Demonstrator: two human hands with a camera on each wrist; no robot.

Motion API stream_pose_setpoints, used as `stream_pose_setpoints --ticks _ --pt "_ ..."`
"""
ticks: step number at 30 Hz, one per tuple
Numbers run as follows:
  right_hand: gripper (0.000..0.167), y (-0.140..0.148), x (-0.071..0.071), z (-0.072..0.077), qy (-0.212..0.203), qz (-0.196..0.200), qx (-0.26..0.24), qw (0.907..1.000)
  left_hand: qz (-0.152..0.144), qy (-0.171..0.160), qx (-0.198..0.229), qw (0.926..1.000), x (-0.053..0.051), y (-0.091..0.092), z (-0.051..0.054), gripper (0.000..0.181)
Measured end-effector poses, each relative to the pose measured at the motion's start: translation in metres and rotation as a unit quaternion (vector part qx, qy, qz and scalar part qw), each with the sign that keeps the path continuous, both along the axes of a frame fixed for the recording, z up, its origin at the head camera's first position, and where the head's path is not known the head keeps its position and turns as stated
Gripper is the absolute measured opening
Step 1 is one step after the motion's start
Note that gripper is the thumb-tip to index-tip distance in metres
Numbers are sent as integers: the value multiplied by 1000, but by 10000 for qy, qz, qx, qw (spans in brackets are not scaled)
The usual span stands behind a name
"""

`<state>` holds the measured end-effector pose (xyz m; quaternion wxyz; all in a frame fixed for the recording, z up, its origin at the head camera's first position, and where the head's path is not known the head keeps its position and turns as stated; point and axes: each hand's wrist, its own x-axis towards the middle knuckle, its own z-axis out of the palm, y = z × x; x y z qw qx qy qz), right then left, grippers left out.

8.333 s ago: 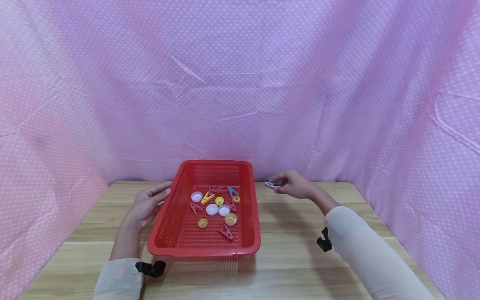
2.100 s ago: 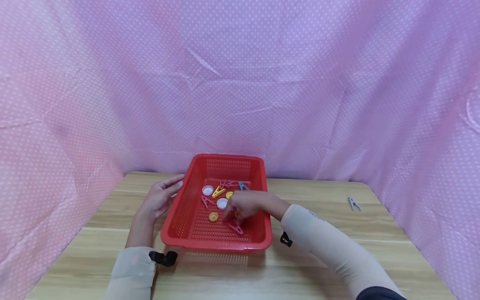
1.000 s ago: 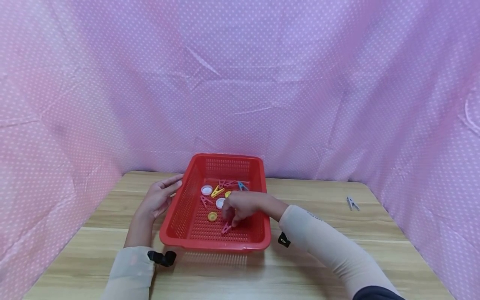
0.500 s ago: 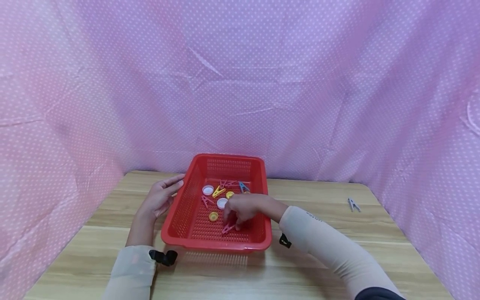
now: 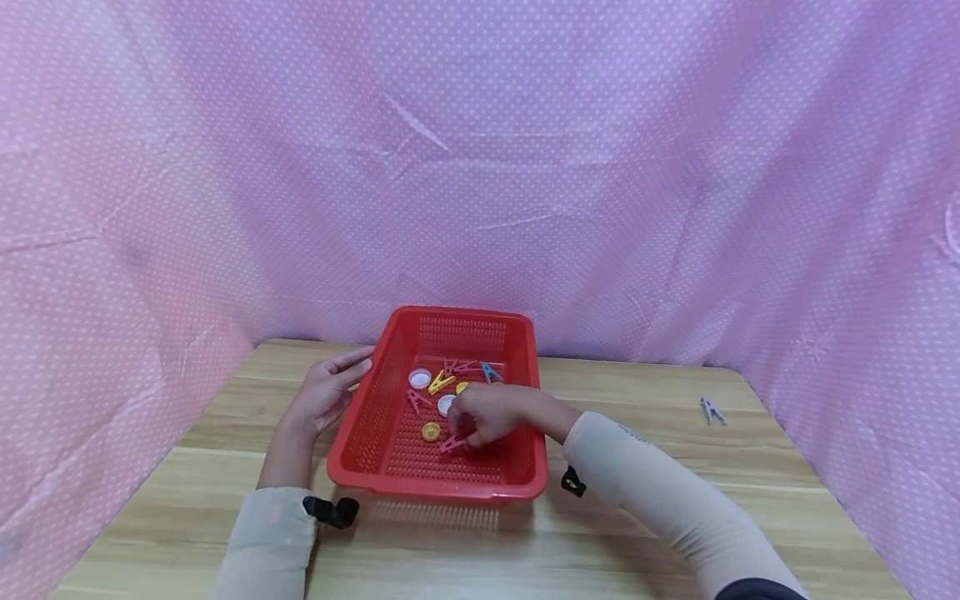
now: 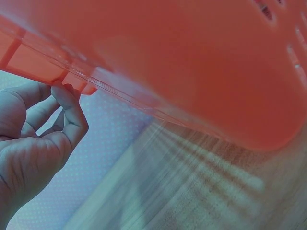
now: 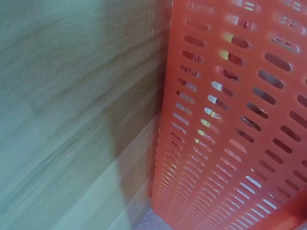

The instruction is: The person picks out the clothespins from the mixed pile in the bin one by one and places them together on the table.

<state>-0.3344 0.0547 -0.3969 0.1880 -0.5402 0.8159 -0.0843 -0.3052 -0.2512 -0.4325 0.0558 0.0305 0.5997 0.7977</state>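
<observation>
In the red basket (image 5: 442, 486), the right grip (image 5: 487, 411) pinches a pink clothespin (image 5: 452, 444), likely light and stiff, best held mid-body; the left grip (image 5: 327, 393) holds the basket's rim.

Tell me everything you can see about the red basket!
The red basket looks like shiny plastic. It is a deep rectangle with rounded corners, a smooth rim, slots in its walls and small holes in its floor. Its open side faces up, and its longer sides run away from the person across the wooden table. The left hand holds its left rim. The right hand reaches inside, among clothespins and round caps.
</observation>
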Motion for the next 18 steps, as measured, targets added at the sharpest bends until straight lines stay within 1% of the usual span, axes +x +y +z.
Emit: stream_pose_setpoints --ticks 2,6,9,12,18 --pt "17 1 0 0 -51 36 -158 9999 32 -17 -40 10000 0 0 0 54" --pt "25 2 -1 2 -25 211 -417 9989 41 -31 -119 9999 1 -1 0 55" --pt "27 2 -1 3 -18 264 -563 9981 -1 -27 -123 9999 0 -1 -1 56" --pt "25 3 -1 5 -118 184 -724 9971 -21 -39 -82 10000 0 -1 -1 56" --pt "25 6 -3 9 -79 158 -1131 9934 -54 -38 -11 10000 -1 -1 0 56"
